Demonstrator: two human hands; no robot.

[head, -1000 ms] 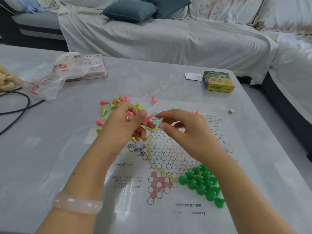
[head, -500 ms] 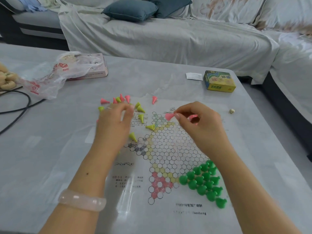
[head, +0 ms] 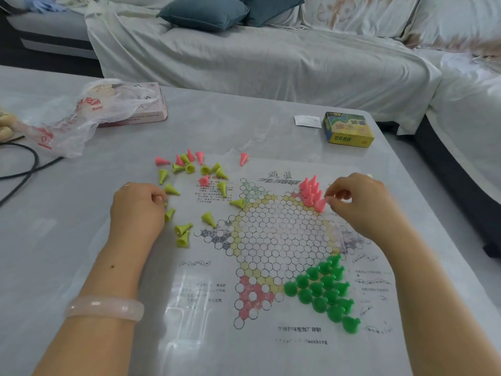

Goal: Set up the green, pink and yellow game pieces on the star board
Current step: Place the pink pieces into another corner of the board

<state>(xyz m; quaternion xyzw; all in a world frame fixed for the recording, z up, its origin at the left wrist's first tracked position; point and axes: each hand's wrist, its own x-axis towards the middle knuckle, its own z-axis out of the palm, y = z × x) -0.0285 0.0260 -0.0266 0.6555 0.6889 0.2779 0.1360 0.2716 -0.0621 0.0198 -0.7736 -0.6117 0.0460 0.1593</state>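
The right hand [head: 357, 198] curls its fingertips [head: 329, 200] round the lowest pink piece [head: 320, 205], pinching it as it stands at the near edge of the pink cluster [head: 310, 191] on the board's upper-right point; the left hand [head: 138, 206] lies on the table with fingers curled at the loose pile, and whether they hold a piece cannot be told; around it lie the yellow pieces [head: 184, 234], tipped on their sides, with a few more pink ones [head: 200, 157] among them beyond the board's upper-left corner.

The star board [head: 273, 240] is a printed sheet flat on the grey table [head: 217, 126]; the green pieces [head: 322, 289] already stand packed in the lower-right point, so that colour seems done; the pink point appears part-filled, and the step in hand is likely seating this pink piece upright on its circle.

Next, the remaining pink pieces must be fetched from the pile and stood without knocking their close neighbours; the yellow set has not yet been started.
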